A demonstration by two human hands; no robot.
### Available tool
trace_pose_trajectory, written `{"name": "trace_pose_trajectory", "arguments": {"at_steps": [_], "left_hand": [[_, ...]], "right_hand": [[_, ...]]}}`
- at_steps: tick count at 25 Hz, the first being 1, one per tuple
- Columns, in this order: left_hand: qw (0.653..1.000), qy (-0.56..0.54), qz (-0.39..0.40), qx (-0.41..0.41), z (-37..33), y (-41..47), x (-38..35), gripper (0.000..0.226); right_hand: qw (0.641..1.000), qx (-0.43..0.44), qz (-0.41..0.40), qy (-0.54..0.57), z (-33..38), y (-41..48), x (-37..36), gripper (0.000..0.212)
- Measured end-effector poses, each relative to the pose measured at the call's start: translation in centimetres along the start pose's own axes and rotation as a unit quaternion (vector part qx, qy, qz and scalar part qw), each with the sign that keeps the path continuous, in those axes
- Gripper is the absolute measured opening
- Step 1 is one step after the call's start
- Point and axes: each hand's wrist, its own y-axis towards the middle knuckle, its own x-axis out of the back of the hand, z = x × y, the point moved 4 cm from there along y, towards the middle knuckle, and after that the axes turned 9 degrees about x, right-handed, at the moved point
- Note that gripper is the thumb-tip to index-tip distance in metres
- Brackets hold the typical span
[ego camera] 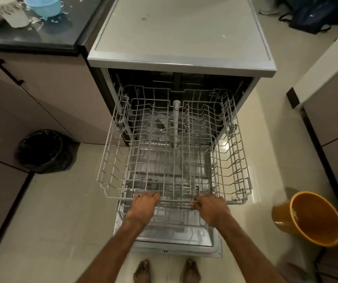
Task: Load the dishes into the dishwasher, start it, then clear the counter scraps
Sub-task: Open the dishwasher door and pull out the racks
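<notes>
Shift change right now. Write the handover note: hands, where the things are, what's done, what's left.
Left hand and right hand: both hold the front rail of the upper rack.
Upper rack pulled out, no dishes in it; dishwasher door down.
Blue bowl on the counter, with what look like scraps around it.
Done: dishwasher opened.
Left: load, start, clear scraps.

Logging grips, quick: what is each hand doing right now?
Left hand: closed, fingers curled over the rack front rail.
Right hand: closed, gripping the same rail.
</notes>
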Motion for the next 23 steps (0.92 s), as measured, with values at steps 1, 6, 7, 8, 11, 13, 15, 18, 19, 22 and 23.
{"name": "trace_pose_trajectory", "arguments": {"at_steps": [1, 6, 7, 8, 11, 13, 15, 18, 19, 22, 23], "left_hand": [[1.000, -0.001, 0.006, 0.002, -0.1, -0.4, -0.4, 0.038], [1.000, -0.022, 0.016, 0.003, -0.3, -1.0, -1.3, 0.035], [1.000, -0.021, 0.013, 0.002, -0.2, -1.1, -1.5, 0.032], [1.000, -0.019, 0.009, 0.001, -0.2, -1.5, -1.8, 0.033], [1.000, -0.009, -0.010, 0.004, -0.4, -3.1, -2.3, 0.053], [1.000, 0.011, -0.011, 0.007, -0.6, -3.9, -2.2, 0.067], [1.000, 0.020, 0.021, 0.006, -0.7, -4.6, -1.2, 0.074], [0.996, 0.001, 0.092, 0.010, -1.1, -5.9, 2.2, 0.070], [0.994, -0.005, 0.105, 0.007, -1.4, -6.4, 3.9, 0.063], [0.995, -0.028, 0.093, 0.009, -1.8, -9.0, 10.5, 0.044], [0.996, -0.042, 0.080, 0.019, -1.4, -9.9, 12.8, 0.042]], "right_hand": [[1.000, -0.003, -0.004, 0.001, 0.0, -0.4, -0.4, 0.046], [1.000, -0.019, 0.006, 0.016, -0.1, -1.1, -0.6, 0.049], [1.000, -0.025, 0.004, 0.014, 0.0, -1.2, -0.7, 0.051], [1.000, -0.030, 0.000, 0.008, 0.3, -1.4, -0.8, 0.053], [0.999, -0.027, -0.016, -0.009, 1.1, -2.5, -1.3, 0.057], [1.000, -0.019, -0.011, -0.019, 1.4, -3.2, -1.0, 0.060], [1.000, -0.016, 0.012, -0.017, 1.9, -3.9, -0.1, 0.063], [0.998, -0.013, 0.056, 0.001, 3.1, -5.2, 1.9, 0.063], [0.998, -0.010, 0.064, 0.014, 3.5, -5.7, 2.9, 0.061], [0.996, 0.018, 0.059, 0.066, 5.2, -7.6, 7.7, 0.060], [0.995, 0.029, 0.052, 0.075, 5.9, -8.0, 9.8, 0.063]]}}
